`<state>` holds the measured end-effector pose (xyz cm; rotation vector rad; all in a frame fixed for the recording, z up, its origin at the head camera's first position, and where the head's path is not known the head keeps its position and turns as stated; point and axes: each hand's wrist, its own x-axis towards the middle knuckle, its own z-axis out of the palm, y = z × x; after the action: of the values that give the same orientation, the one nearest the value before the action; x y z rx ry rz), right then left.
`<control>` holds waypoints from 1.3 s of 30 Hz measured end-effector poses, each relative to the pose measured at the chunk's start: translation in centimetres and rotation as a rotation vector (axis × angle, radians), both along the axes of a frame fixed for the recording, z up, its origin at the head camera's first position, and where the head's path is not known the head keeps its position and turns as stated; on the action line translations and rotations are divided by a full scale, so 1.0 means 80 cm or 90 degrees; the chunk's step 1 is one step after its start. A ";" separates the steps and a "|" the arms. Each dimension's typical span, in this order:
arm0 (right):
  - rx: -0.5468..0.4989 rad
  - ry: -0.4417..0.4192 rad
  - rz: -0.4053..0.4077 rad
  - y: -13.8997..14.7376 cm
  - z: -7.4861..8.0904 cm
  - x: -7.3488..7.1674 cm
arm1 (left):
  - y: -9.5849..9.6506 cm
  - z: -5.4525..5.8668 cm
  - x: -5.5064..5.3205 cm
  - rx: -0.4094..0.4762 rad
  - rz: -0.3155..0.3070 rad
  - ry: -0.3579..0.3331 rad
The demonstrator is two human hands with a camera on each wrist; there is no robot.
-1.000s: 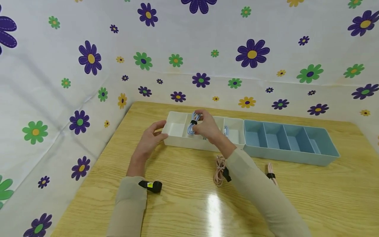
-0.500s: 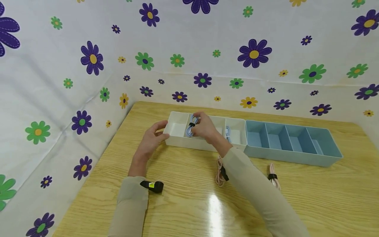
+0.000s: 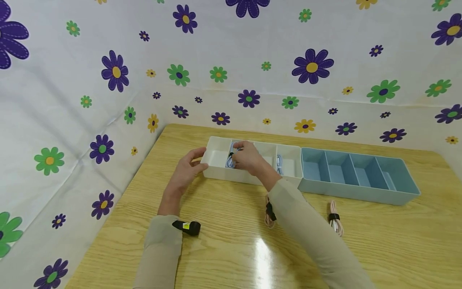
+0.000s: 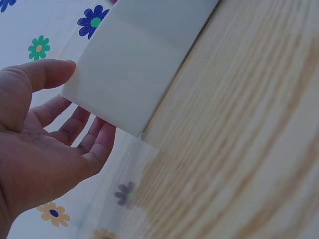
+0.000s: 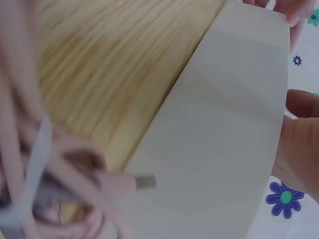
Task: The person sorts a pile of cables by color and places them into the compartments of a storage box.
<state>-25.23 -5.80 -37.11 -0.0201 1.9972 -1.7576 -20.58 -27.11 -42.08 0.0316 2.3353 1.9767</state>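
My left hand (image 3: pixel 182 173) holds the left end of a white divided box (image 3: pixel 220 173). In the left wrist view the thumb presses the box's corner, with the fingers bent along its end wall. My right hand (image 3: pixel 250 159) reaches into the second compartment from the left and pinches a coiled light-blue cable (image 3: pixel 230 162) bound with a black strap. Part of that coil is hidden by the fingers. Another light-blue cable (image 3: pixel 279 164) lies in the rightmost compartment. In the right wrist view, the box's front wall (image 5: pixel 214 119) hides the right fingertips.
A blue divided box (image 3: pixel 361 192) stands end to end with the white one. On the wooden table (image 3: pixel 223 249) in front lie two coiled pink cables, one (image 3: pixel 269 221) partly under the right forearm, the other (image 3: pixel 335 226) farther right. Flowered cloth (image 3: pixel 270 80) rises behind.
The right hand has lowered the light-blue cable from above the white box's rim into the second compartment. My left hand has stayed on the box's end. The view has shifted slightly.
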 end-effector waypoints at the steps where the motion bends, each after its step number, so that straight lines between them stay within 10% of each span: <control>1: -0.033 -0.029 -0.004 0.000 -0.001 -0.002 | 0.000 0.000 0.000 0.000 0.000 -0.001; 9: -0.229 -0.203 -0.094 -0.002 -0.002 -0.013 | 0.000 0.004 0.002 0.006 0.006 -0.002; 39: -0.237 -0.257 -0.121 -0.007 -0.005 -0.016 | 0.000 -0.001 0.001 0.006 0.003 0.001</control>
<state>-26.52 -6.35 -37.49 0.3830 1.4091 -2.0386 -20.52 -27.14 -42.20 0.0291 2.3287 1.9915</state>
